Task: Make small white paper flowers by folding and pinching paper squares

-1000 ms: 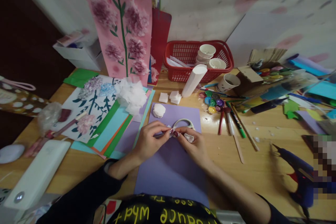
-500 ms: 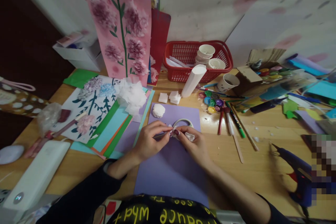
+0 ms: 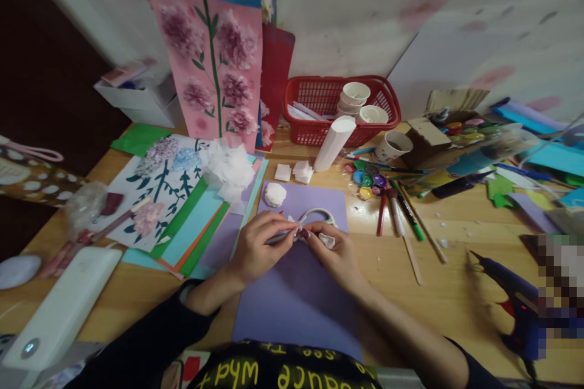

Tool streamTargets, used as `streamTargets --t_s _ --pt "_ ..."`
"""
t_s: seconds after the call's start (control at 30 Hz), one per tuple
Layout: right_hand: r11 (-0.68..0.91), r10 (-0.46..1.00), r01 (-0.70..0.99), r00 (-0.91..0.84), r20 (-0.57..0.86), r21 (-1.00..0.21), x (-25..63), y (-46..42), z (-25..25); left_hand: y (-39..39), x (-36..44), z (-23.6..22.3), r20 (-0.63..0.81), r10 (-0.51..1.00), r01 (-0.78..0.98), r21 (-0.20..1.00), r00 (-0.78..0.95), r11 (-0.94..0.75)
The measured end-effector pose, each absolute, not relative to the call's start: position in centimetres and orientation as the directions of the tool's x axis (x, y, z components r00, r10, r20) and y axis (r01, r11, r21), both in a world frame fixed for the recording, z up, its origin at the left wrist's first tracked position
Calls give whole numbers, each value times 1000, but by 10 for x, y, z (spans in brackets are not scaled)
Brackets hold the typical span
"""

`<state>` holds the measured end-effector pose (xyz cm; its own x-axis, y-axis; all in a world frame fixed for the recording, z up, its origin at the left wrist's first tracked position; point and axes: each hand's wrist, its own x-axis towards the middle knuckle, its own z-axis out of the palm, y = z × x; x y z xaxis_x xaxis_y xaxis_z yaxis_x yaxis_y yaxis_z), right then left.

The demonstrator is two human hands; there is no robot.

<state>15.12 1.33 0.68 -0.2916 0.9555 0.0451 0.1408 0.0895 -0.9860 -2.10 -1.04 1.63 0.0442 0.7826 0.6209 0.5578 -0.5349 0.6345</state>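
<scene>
Over a purple sheet of paper (image 3: 292, 310), the fingertips of my left hand (image 3: 258, 249) and my right hand (image 3: 337, 255) meet in a pinch. Between them is a small white piece of thin paper (image 3: 298, 231), mostly covered by the fingers. Another crumpled white piece (image 3: 327, 241) shows by my right fingers. Just behind the hands, the pale loop handle of scissors (image 3: 325, 213) lies on the sheet; their blades are hidden. A white crumpled paper ball (image 3: 275, 194) sits at the sheet's far left corner. Small stacks of white paper squares (image 3: 303, 171) lie beyond it.
A white paper roll (image 3: 334, 144) leans by a red basket (image 3: 314, 134) with paper cups. To the right are paint pots (image 3: 366, 177), brushes, pens and a glue gun (image 3: 511, 292). Coloured sheets (image 3: 187, 237) and white tissue (image 3: 228, 170) lie left, before a pink flower picture (image 3: 191, 67).
Both hands keep pinching the small white piece in nearly the same spot, with only slight finger movement. The view has shifted a little.
</scene>
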Motion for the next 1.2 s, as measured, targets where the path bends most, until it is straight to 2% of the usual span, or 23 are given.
streamTargets --t_s 0.13,0.23,0.33,0.43,0.6,0.67,0.73,0.8,0.9,1.0,1.1,1.2 --pt "89 955 134 -293 47 -987 151 13 7 -11 -21 15 608 786 597 591 111 -542" --pt "74 958 144 -286 31 -987 151 13 8 -11 -22 15 580 812 642 598 66 -479" --pt "55 963 151 -270 12 -987 151 13 9 -9 -25 16 582 812 659 631 -51 -411" --pt "38 964 154 -267 -4 -987 151 13 8 -7 -28 14 578 811 627 666 -92 -403" --pt "16 965 174 -260 -30 -985 151 14 5 -4 -31 13 443 886 508 799 -136 -322" --pt "39 963 164 -268 -7 -986 151 15 5 -2 -33 17 324 935 388 888 -146 -247" --pt "97 955 147 -292 51 -984 152 15 5 -1 -34 21 83 992 127 989 -90 -71" --pt "170 936 135 -333 117 -976 154 15 6 1 -35 24 -171 983 -123 976 69 178" --pt "267 893 108 -400 204 -958 155 14 9 3 -36 25 -358 894 -176 894 269 412" --pt "290 879 114 -423 218 -950 156 14 10 7 -39 24 -373 894 -129 902 248 412" --pt "286 901 217 -393 184 -934 158 18 9 14 -55 27 -291 955 -96 951 54 295" --pt "341 906 335 -366 212 -878 158 28 8 22 -81 32 -169 966 7 985 -197 173"
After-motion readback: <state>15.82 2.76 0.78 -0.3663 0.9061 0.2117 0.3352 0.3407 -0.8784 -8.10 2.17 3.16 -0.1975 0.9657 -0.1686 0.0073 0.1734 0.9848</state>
